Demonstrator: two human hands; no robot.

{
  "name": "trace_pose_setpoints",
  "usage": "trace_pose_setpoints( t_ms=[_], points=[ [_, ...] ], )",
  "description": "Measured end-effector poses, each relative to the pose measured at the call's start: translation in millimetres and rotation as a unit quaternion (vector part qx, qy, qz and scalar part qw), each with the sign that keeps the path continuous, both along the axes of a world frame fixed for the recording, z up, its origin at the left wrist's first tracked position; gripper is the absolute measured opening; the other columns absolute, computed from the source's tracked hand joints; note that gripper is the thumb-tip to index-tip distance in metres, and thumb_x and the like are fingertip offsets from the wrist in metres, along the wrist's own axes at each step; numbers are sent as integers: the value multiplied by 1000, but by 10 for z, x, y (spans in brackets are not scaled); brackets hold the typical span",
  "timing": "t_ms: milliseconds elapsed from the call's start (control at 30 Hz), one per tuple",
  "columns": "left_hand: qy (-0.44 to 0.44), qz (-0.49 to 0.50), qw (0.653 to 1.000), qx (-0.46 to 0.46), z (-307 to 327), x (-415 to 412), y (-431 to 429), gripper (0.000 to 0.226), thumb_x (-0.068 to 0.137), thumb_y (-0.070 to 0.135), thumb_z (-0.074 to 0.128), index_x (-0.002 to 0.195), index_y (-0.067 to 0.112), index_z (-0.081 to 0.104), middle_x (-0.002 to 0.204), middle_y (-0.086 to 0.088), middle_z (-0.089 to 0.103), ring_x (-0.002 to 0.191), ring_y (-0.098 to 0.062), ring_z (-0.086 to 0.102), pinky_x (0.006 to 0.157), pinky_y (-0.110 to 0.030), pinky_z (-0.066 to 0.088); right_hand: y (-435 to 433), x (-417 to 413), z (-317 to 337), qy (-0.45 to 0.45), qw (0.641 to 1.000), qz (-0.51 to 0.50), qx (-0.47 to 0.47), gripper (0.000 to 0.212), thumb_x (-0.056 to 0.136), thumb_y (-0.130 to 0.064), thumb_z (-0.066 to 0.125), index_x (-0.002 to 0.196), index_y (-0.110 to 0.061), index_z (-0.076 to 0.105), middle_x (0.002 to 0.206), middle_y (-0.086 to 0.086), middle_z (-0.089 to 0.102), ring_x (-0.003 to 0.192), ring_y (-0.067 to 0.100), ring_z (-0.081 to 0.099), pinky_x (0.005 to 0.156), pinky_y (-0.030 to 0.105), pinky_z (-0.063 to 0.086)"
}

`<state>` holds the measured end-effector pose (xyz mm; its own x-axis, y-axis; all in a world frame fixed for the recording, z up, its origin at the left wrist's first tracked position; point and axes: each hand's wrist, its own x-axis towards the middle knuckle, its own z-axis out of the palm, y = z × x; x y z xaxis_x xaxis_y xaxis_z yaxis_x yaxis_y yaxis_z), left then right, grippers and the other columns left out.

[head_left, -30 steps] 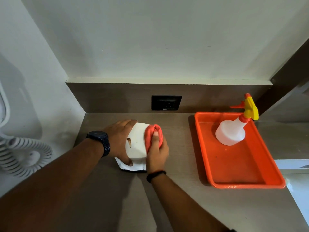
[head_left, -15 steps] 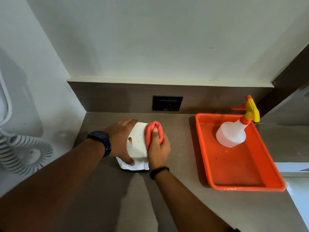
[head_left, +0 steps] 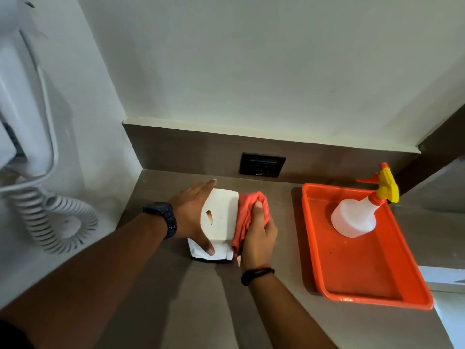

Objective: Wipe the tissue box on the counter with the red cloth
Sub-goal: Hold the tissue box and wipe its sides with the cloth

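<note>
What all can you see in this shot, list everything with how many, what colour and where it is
white rectangular tissue box: one, white with a brown mark on top, on the counter left of centre
bunched red cloth: one, red, against the box's right side
grey-brown counter: one, fills the lower frame
orange plastic tray: one, orange, on the counter at right
clear spray bottle with yellow and orange trigger head: one, standing in the tray's far end
black wall socket: one, on the backsplash
white wall unit with coiled cord: one, left wall
left hand: wears a dark watch, steadies the box
right hand: wears a dark wristband, grips the cloth
</note>
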<state>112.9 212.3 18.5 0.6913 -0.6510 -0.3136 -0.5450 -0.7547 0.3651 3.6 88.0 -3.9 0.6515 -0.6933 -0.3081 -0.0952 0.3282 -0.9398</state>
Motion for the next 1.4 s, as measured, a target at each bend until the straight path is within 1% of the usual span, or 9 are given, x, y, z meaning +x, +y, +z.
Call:
trace_pose_setpoints(
  t_ms=[100, 200, 267, 400, 567, 867, 1100, 1267, 1400],
  points=[
    [25, 40, 997, -57, -75, 31, 133, 162, 24, 69, 84, 148, 28, -11, 159, 2, 10, 144, -20, 14, 116, -41, 23, 0, 156, 152, -38, 956, 90, -278, 24, 87, -49, 51, 96, -35, 69, 99, 0, 72, 99, 21, 65, 88, 39, 52],
    [49, 60, 991, -108, -132, 18, 204, 161, 26, 65, 85, 139, 42, -26, 157, -3, 17, 142, -23, 22, 113, -45, 29, -55, 316, 31, 71, 775, 277, -564, 50, 87, -56, 39, 123, -29, 60, 135, 5, 61, 135, 28, 46, 116, 50, 29],
    [51, 57, 989, -124, -144, 19, 208, 158, 29, 63, 86, 128, 51, -36, 157, -8, 18, 142, -27, 23, 112, -49, 31, -46, 366, 12, 97, 722, 311, -611, 54, 88, -57, 37, 127, -26, 57, 140, 5, 58, 142, 30, 38, 119, 51, 19],
    [54, 42, 988, -141, -176, 62, 215, 159, 27, 70, 80, 129, 47, -40, 150, -13, 32, 137, -34, 31, 107, -54, 36, -22, 348, -44, 27, 710, 287, -643, 37, 88, -44, 52, 114, -21, 67, 121, 3, 69, 127, 30, 54, 112, 49, 38],
    [54, 41, 991, -117, -149, 50, 200, 157, 29, 66, 83, 123, 53, -42, 149, -15, 31, 133, -33, 36, 106, -51, 39, -226, 166, -109, -24, 644, 340, -685, 43, 94, -50, 48, 125, -24, 60, 131, 3, 65, 132, 26, 51, 119, 42, 30],
    [36, 61, 992, -109, -153, 10, 145, 162, 38, 54, 91, 136, 35, -36, 151, -13, 30, 135, -29, 33, 109, -43, 34, -97, 513, -55, 77, 722, 299, -619, 39, 87, -43, 50, 116, -20, 64, 123, 8, 68, 126, 33, 53, 110, 51, 40],
    [40, 67, 991, -110, -140, -33, 118, 159, 35, 57, 88, 138, 37, -31, 152, -10, 30, 136, -29, 32, 109, -45, 34, -321, 165, -145, -16, 675, 330, -660, 43, 90, -47, 54, 124, -21, 61, 130, 6, 65, 129, 28, 52, 113, 45, 39],
    [31, 85, 990, -107, -120, -68, 60, 155, 43, 45, 94, 144, 26, -22, 155, -10, 24, 137, -29, 29, 111, -44, 32, -354, 377, -63, 75, 753, 319, -570, 47, 91, -44, 50, 129, -19, 58, 137, 11, 59, 133, 32, 46, 112, 45, 37],
    [23, 81, 992, -98, -126, -74, 65, 156, 43, 48, 93, 144, 25, -23, 156, -9, 21, 139, -29, 26, 112, -42, 30, -199, 447, -93, 63, 760, 291, -577, 43, 88, -40, 47, 122, -18, 61, 129, 11, 64, 128, 34, 50, 111, 50, 40]
  ],
)
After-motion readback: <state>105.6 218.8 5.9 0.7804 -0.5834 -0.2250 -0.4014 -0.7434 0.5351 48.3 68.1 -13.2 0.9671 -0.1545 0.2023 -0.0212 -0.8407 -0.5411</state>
